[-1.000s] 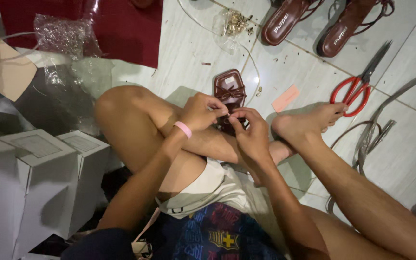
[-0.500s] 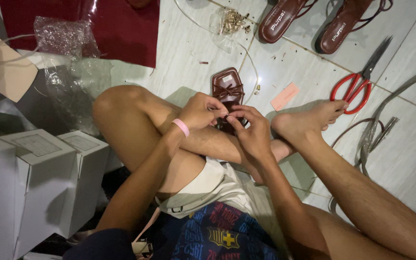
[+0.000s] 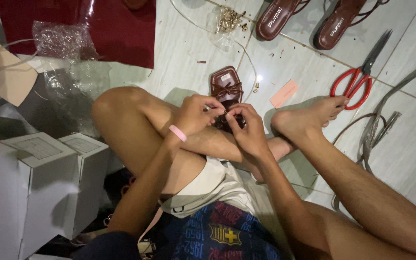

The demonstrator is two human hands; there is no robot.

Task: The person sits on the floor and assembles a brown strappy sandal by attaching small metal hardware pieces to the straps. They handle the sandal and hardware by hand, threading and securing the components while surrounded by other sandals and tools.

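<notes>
I sit on a tiled floor with my legs crossed. A brown sandal (image 3: 227,89) with a bow strap rests against my shin, toe pointing away. My left hand (image 3: 196,113), with a pink band on the wrist, pinches the sandal's heel strap. My right hand (image 3: 247,126) meets it there, fingertips closed on the same strap and a small metal buckle piece. The sandal's heel end is hidden behind my fingers.
Red-handled scissors (image 3: 357,77) lie at the right, near grey straps (image 3: 381,120). Two more brown sandals (image 3: 278,17) sit at the top, beside a clear bag of gold fittings (image 3: 229,19). White boxes (image 3: 39,178) stand at the left, below crumpled plastic (image 3: 68,82) and dark red sheet (image 3: 102,24).
Both hands stay on the sandal's strap, with only small finger movements. The view has shifted slightly.
</notes>
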